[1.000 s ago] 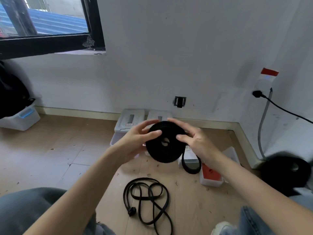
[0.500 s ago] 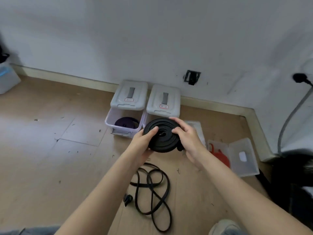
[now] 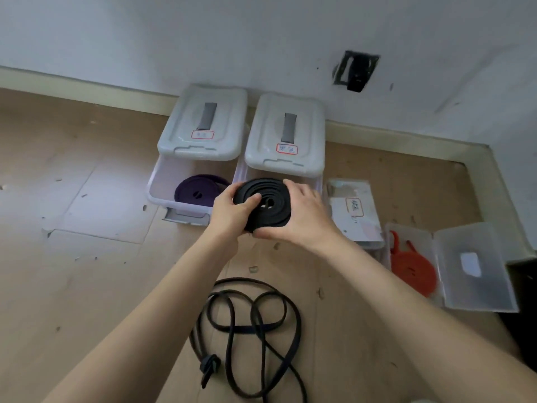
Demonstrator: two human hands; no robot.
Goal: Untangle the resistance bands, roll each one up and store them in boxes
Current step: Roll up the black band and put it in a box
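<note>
A rolled black resistance band [image 3: 266, 199] is held flat between both hands, just above the front of the second clear box [image 3: 239, 173]. My left hand [image 3: 232, 210] grips its left edge with the thumb on top. My right hand [image 3: 302, 216] grips its right and near side. A rolled purple band [image 3: 197, 191] lies in the left clear box [image 3: 158, 187]. A tangled thin black band [image 3: 250, 330] lies loose on the floor near me. A rolled red band [image 3: 409, 266] sits in an open clear case [image 3: 476, 298] at the right.
Two grey lids [image 3: 203, 123] [image 3: 286, 135] rest tilted on the backs of the two boxes by the white wall. A closed labelled box [image 3: 354, 210] stands right of my hands. A dark object [image 3: 523, 286] sits at the right edge. The wooden floor spreads out to the left.
Both hands have lowered the rolled black band away from my face and down over the second box. The view has tilted down toward the floor and boxes.
</note>
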